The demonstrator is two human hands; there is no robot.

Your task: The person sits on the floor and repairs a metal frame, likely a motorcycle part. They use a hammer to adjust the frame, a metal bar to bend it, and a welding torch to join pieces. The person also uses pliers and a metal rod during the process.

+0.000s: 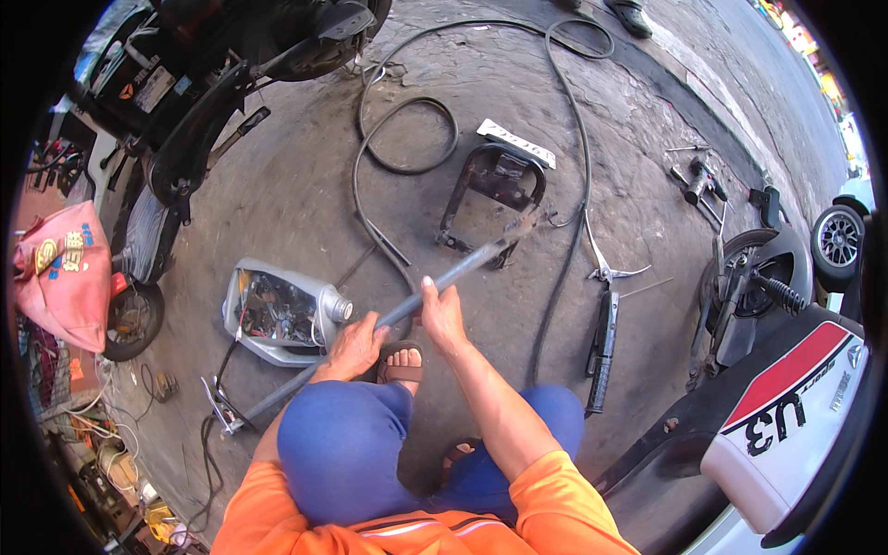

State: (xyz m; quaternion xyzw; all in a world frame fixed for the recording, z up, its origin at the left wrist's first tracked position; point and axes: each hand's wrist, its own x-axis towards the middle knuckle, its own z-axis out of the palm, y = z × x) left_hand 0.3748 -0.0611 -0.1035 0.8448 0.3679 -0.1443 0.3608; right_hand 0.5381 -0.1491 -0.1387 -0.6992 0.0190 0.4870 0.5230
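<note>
Both hands grip a long grey metal pipe that slants from the lower left to the upper right across my knees. My left hand is closed round its middle, near my sandalled foot. Further up the pipe, my right hand holds it with the thumb laid along it. The pipe's far end is blurred and overlaps a black metal frame on the ground, which has a licence plate at its top. Left of my hands lies a cut-open grey plastic jug filled with screws and small metal parts.
A welding electrode holder and an earth clamp lie on the concrete, with black cables looping across it. Scooters stand at upper left and lower right. A power tool lies at right. Another person's shoe shows at the top.
</note>
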